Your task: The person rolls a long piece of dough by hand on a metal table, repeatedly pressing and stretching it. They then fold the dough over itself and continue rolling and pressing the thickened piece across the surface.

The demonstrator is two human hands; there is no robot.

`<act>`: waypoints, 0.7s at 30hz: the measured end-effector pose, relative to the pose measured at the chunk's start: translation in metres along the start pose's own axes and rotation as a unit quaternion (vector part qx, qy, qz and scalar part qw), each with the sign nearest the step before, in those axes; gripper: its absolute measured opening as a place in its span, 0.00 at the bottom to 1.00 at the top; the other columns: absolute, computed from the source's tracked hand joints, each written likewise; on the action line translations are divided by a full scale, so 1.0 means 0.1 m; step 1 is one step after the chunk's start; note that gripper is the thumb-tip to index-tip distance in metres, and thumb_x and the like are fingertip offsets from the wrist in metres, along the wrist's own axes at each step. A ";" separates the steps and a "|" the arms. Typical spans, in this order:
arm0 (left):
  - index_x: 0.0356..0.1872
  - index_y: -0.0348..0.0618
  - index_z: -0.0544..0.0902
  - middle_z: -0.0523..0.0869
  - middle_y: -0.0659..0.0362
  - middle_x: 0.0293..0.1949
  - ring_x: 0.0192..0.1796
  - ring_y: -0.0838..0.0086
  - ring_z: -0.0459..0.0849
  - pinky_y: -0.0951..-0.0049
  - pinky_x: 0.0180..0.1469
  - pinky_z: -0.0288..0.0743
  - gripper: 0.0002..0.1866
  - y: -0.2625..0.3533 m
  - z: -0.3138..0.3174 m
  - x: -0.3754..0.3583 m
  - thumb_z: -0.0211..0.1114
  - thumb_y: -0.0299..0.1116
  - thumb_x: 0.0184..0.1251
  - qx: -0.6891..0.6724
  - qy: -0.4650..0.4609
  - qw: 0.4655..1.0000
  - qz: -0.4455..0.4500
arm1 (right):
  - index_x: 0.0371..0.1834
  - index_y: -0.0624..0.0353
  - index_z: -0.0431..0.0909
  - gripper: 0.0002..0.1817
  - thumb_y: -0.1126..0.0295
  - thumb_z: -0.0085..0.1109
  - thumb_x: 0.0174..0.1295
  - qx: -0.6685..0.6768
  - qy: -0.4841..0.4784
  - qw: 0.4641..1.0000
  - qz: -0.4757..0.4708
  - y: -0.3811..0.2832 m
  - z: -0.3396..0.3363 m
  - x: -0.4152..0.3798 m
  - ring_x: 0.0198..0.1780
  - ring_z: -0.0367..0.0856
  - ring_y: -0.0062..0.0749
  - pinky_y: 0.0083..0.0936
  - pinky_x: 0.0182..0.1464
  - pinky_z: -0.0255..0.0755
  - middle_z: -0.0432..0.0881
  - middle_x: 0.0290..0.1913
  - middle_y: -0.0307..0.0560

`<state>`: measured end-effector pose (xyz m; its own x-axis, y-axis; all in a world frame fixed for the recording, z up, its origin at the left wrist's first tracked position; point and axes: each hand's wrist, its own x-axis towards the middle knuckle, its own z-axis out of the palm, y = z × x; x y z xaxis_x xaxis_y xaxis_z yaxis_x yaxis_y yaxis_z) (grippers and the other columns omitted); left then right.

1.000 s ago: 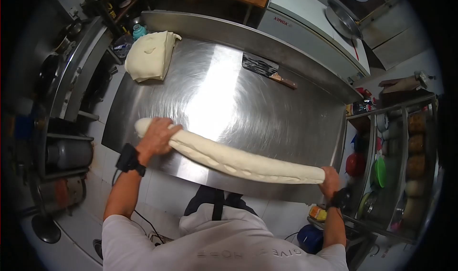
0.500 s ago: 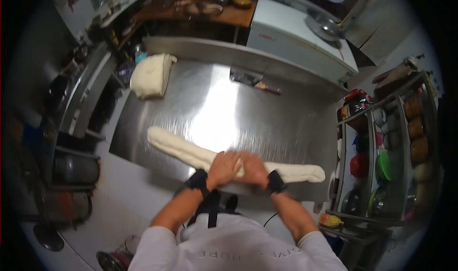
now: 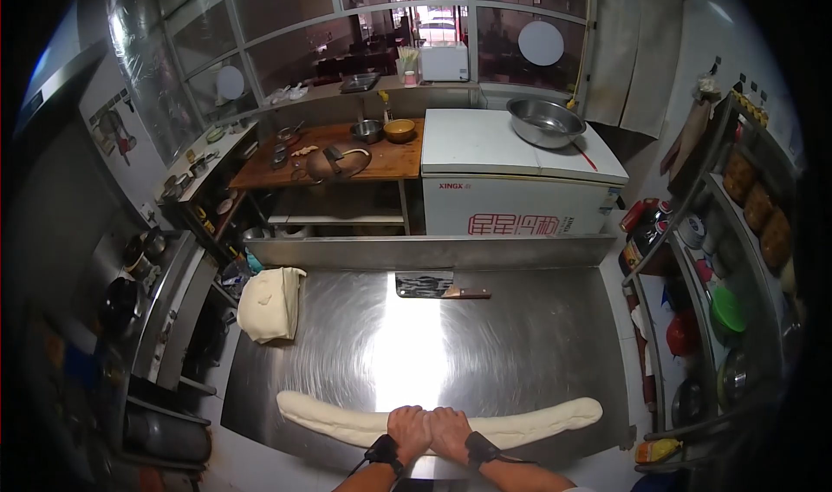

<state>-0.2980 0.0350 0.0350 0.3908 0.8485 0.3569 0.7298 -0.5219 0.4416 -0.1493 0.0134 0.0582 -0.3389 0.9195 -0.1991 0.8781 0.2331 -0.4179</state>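
Observation:
A long pale roll of dough [image 3: 542, 423] lies across the near part of the steel table [image 3: 338, 319]. My left hand [image 3: 410, 431] and my right hand [image 3: 449, 433] press side by side on its middle, fingers curled over it and thumbs close together. The dough under my palms is hidden. At the table's left edge rests a thick folded slab of dough [image 3: 269, 306]. A cleaver [image 3: 425, 285] with a wooden handle lies flat near the back edge.
Behind the table's raised back edge [image 3: 433, 251] stand a white chest freezer [image 3: 485, 202] carrying a steel bowl [image 3: 546, 123], and a wooden counter [image 3: 390, 158]. Shelves with bowls and bottles [image 3: 637, 241] line the right; metal racks [image 3: 178, 319] line the left.
The view has tilted up, showing the freezer and windows. My hands, overlapping and blurred before, now sit side by side on the roll, which lies more level in view.

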 end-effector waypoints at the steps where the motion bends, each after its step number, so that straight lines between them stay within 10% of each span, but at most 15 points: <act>1: 0.32 0.42 0.88 0.89 0.54 0.39 0.46 0.58 0.85 0.54 0.53 0.75 0.10 -0.04 0.02 0.09 0.62 0.34 0.66 0.000 -0.002 1.000 -0.001 | 0.47 0.59 0.83 0.15 0.59 0.56 0.67 0.010 0.012 1.000 0.004 0.04 -0.02 0.06 0.54 0.82 0.49 0.49 0.56 0.72 0.85 0.48 0.53; 3: 0.23 0.43 0.88 0.90 0.52 0.36 0.42 0.57 0.86 0.54 0.46 0.77 0.13 -0.10 0.05 0.28 0.62 0.36 0.65 0.070 -0.124 0.987 -0.076 | 0.45 0.59 0.85 0.17 0.57 0.56 0.68 0.020 0.024 0.999 0.010 0.13 -0.05 0.22 0.54 0.84 0.52 0.53 0.58 0.75 0.87 0.47 0.56; 12: 0.21 0.46 0.85 0.87 0.54 0.25 0.30 0.56 0.87 0.53 0.33 0.81 0.13 -0.51 0.44 0.66 0.59 0.34 0.65 0.100 -0.151 0.983 -0.033 | 0.38 0.60 0.87 0.16 0.60 0.56 0.67 0.111 -0.040 0.991 0.071 0.42 0.03 0.68 0.49 0.87 0.61 0.54 0.55 0.79 0.89 0.41 0.62; 21: 0.24 0.45 0.86 0.85 0.52 0.25 0.35 0.55 0.85 0.51 0.44 0.78 0.13 -0.26 0.22 0.43 0.62 0.35 0.70 0.127 -0.050 0.990 0.023 | 0.37 0.63 0.86 0.18 0.56 0.59 0.66 0.109 0.063 0.992 0.024 0.21 -0.17 0.42 0.44 0.88 0.59 0.53 0.48 0.80 0.89 0.38 0.62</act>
<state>-0.2881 0.0873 0.0208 0.4714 0.8352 0.2831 0.8225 -0.5322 0.2008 -0.1393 0.0619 0.0565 -0.2412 0.9633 -0.1178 0.7939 0.1261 -0.5948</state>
